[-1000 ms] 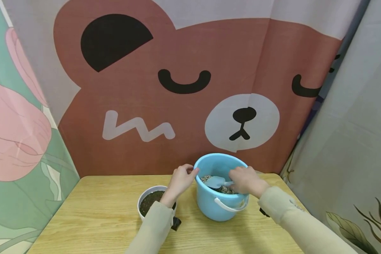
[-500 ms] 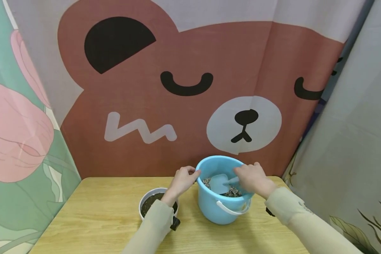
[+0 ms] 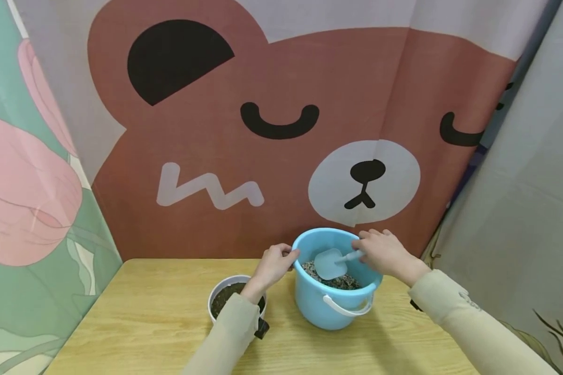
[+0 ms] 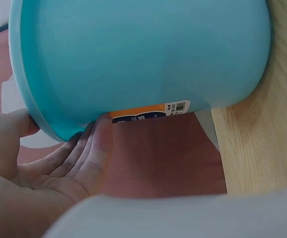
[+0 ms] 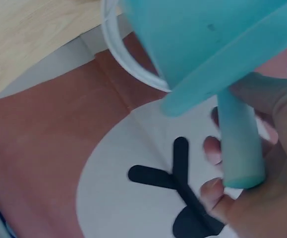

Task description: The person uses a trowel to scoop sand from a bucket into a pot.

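Observation:
A light blue bucket (image 3: pixel 326 310) with a white handle (image 3: pixel 347 308) stands on the table, holding a speckled, gravelly mix (image 3: pixel 344 282). At its left rim my left hand (image 3: pixel 273 264) grips the edge. In the left wrist view, the thumb lies over the rim and the fingers (image 4: pixel 96 153) press the outer wall near an orange label (image 4: pixel 138 111). My right hand (image 3: pixel 386 252) holds a small light blue shovel (image 3: pixel 330 264) inside the bucket. Its blade is tilted over the mix. The shovel's handle (image 5: pixel 241 141) shows within the curled fingers in the right wrist view.
Left of the bucket, a white pot (image 3: pixel 211 307) of dark soil (image 3: pixel 225 298) is partly hidden behind my left forearm. The wooden table (image 3: pixel 145 312) meets a curtain (image 3: pixel 206 229) with a bear print at its back edge.
The right hand has risen and moved right, lifting the shovel's blade higher above the mix. My left hand keeps its hold on the rim.

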Demonstrator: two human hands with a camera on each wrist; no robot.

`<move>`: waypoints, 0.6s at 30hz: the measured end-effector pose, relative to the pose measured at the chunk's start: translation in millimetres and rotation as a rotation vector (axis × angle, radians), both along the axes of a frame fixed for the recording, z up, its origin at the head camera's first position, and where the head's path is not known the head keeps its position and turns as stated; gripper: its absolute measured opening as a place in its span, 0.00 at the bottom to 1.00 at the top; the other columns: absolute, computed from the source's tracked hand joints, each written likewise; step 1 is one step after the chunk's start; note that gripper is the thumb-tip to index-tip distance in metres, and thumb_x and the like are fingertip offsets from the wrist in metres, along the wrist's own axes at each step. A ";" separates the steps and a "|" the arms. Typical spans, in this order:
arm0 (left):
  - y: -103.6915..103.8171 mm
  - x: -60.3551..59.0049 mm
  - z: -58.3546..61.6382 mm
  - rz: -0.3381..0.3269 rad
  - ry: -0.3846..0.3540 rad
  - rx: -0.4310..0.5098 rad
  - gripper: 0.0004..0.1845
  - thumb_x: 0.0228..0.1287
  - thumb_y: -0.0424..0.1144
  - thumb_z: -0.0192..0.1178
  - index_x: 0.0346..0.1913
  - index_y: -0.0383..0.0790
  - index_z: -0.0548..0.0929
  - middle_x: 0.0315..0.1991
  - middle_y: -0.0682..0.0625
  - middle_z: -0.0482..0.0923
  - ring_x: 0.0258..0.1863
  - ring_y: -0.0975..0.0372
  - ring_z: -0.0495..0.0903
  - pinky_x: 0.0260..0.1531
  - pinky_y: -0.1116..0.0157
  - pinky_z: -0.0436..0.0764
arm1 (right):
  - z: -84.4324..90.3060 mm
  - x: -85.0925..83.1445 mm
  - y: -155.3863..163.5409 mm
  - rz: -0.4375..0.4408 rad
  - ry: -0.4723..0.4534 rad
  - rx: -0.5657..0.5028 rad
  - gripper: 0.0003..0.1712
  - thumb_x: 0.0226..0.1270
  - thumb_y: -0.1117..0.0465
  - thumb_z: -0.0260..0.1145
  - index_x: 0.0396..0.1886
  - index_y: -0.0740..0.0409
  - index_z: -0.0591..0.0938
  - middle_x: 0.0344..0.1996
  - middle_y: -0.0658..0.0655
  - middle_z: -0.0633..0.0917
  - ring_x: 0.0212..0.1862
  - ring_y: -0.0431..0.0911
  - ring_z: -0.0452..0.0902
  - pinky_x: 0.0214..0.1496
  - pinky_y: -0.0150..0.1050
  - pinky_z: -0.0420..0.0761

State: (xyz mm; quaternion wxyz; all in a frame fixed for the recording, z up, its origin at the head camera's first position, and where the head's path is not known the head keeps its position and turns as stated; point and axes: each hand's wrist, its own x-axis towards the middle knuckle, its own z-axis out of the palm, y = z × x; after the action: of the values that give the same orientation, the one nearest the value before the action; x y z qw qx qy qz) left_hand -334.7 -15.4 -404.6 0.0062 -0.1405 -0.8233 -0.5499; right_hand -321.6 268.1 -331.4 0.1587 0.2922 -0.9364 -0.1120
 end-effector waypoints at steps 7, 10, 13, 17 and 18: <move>2.1 1.3 -0.5 0.003 -0.020 -0.004 0.20 0.72 0.49 0.57 0.51 0.35 0.81 0.32 0.52 0.82 0.38 0.51 0.83 0.35 0.60 0.81 | -10.1 -12.9 9.8 0.012 0.035 0.051 0.09 0.51 0.57 0.79 0.32 0.46 0.86 0.26 0.46 0.77 0.30 0.45 0.66 0.30 0.41 0.61; 2.3 2.0 -1.1 -0.001 -0.010 -0.007 0.20 0.72 0.50 0.56 0.51 0.35 0.81 0.32 0.52 0.82 0.36 0.52 0.83 0.34 0.60 0.81 | -13.7 -13.8 8.0 -0.019 0.061 0.098 0.09 0.52 0.57 0.78 0.33 0.47 0.86 0.27 0.48 0.78 0.31 0.47 0.66 0.32 0.44 0.62; 1.9 1.9 -1.5 0.002 0.000 -0.004 0.21 0.71 0.50 0.57 0.51 0.34 0.81 0.32 0.52 0.82 0.36 0.53 0.83 0.34 0.60 0.81 | -16.1 -15.0 4.7 -0.017 0.090 0.120 0.09 0.53 0.59 0.78 0.33 0.48 0.86 0.27 0.50 0.78 0.31 0.47 0.67 0.33 0.45 0.61; 1.2 0.8 -1.2 0.001 0.002 0.005 0.20 0.72 0.49 0.56 0.50 0.34 0.81 0.32 0.52 0.82 0.37 0.50 0.83 0.35 0.60 0.81 | -19.4 -17.6 0.9 0.029 0.092 0.096 0.09 0.52 0.61 0.78 0.33 0.47 0.88 0.25 0.49 0.76 0.31 0.46 0.65 0.32 0.43 0.59; 1.0 0.5 -1.1 0.000 0.001 0.007 0.19 0.72 0.49 0.56 0.50 0.34 0.81 0.32 0.52 0.82 0.38 0.50 0.83 0.35 0.60 0.80 | -20.2 -18.1 0.2 0.042 0.083 0.086 0.09 0.52 0.61 0.79 0.33 0.47 0.88 0.25 0.48 0.76 0.30 0.46 0.65 0.32 0.43 0.59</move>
State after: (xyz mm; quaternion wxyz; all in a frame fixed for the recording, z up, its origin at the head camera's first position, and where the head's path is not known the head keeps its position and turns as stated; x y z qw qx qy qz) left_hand -334.2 -14.4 -405.7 0.0073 -0.1407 -0.8215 -0.5525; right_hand -339.7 268.3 -351.6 0.1868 0.3135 -0.9170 -0.1609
